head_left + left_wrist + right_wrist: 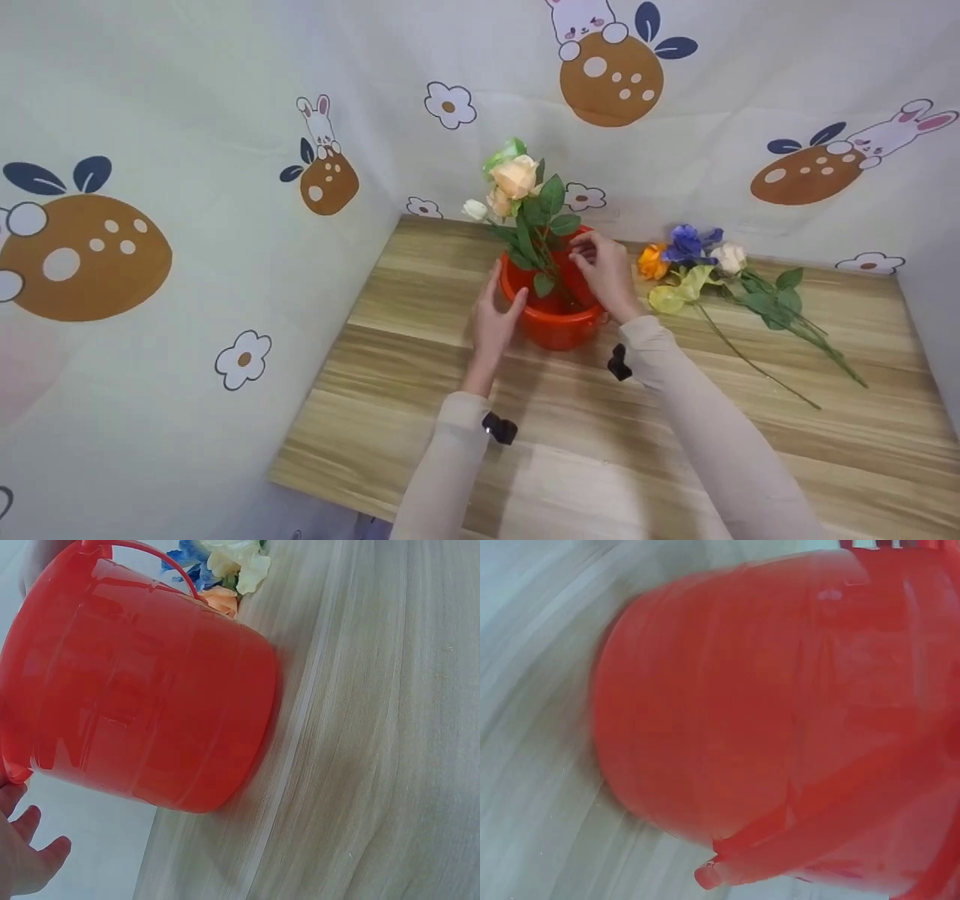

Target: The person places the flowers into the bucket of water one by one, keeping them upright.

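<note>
A red bucket (559, 330) stands upright on the wooden table, its side filling much of both wrist views. Artificial flowers lean out of it: a peach rose (516, 177), a white bud (475, 209) and a bright green bloom (504, 156), with leafy stems going down inside. At the bucket's left rim, my left hand (495, 319) rests with fingers extended and thumb spread. My right hand (604, 271) is over the right side of the rim, fingers loosely bent, with no flower visible in them.
Right of the bucket lie more artificial flowers: an orange one (653, 262), a blue one (688, 244), a cream rose (729, 257) and a yellow-green one (681, 290). Their stems stretch toward the front right. A patterned cloth wall (510, 97) closes off the table's back.
</note>
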`<state>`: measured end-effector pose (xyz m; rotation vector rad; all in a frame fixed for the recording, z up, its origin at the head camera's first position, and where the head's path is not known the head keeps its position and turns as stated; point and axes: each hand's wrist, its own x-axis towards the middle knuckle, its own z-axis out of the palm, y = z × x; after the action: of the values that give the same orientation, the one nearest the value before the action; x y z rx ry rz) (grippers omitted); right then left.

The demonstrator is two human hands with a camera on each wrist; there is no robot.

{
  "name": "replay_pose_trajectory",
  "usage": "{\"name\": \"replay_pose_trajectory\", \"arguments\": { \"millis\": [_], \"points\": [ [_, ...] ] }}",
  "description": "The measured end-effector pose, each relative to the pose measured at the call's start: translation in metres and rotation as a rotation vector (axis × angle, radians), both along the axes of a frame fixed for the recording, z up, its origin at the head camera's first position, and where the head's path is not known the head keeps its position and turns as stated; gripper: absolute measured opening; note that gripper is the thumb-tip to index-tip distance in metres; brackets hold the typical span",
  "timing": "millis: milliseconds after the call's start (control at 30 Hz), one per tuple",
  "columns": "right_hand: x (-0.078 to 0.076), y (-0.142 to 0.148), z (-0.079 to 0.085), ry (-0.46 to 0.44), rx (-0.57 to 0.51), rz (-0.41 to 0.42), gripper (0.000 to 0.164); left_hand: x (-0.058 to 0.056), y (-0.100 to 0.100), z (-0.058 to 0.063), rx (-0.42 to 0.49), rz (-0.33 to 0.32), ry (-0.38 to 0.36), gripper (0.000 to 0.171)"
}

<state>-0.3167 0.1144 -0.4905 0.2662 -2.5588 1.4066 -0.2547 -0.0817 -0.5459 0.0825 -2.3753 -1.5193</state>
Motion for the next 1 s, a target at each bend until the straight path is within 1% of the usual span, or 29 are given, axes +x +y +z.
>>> {"name": "replay_pose_trajectory", "arguments": {
  "millis": [133, 300, 433, 633, 733, 800, 900, 1000],
  "points": [
    [0.002, 0.020, -0.001, 0.070, -0.038, -0.049, 0.018, -0.002, 0.000, -0.001, 0.005, 0.008, 0.011, 0.067],
    [0.005, 0.056, -0.005, 0.145, -0.064, -0.137, 0.021, -0.002, -0.002, -0.001, 0.018, 0.013, 0.022, 0.066],
    [0.009, 0.090, -0.013, 0.146, -0.052, -0.207, 0.025, -0.002, -0.003, -0.002, 0.025, 0.009, 0.024, 0.067],
    [0.018, 0.138, -0.034, 0.083, -0.033, -0.326, 0.028, -0.001, -0.003, -0.003, 0.038, 0.005, 0.014, 0.067],
    [0.026, 0.159, -0.047, 0.025, -0.017, -0.374, 0.028, -0.001, -0.002, -0.004, 0.039, 0.002, 0.018, 0.068],
    [0.031, 0.172, -0.055, -0.031, 0.022, -0.396, 0.029, -0.001, -0.001, -0.004, 0.035, 0.001, 0.018, 0.067],
    [0.039, 0.188, -0.068, -0.125, 0.110, -0.407, 0.031, -0.001, 0.000, -0.004, 0.023, 0.001, 0.015, 0.067],
    [0.046, 0.199, -0.079, -0.196, 0.194, -0.370, 0.031, -0.002, 0.002, -0.003, 0.016, -0.001, 0.007, 0.067]
  ]
}}
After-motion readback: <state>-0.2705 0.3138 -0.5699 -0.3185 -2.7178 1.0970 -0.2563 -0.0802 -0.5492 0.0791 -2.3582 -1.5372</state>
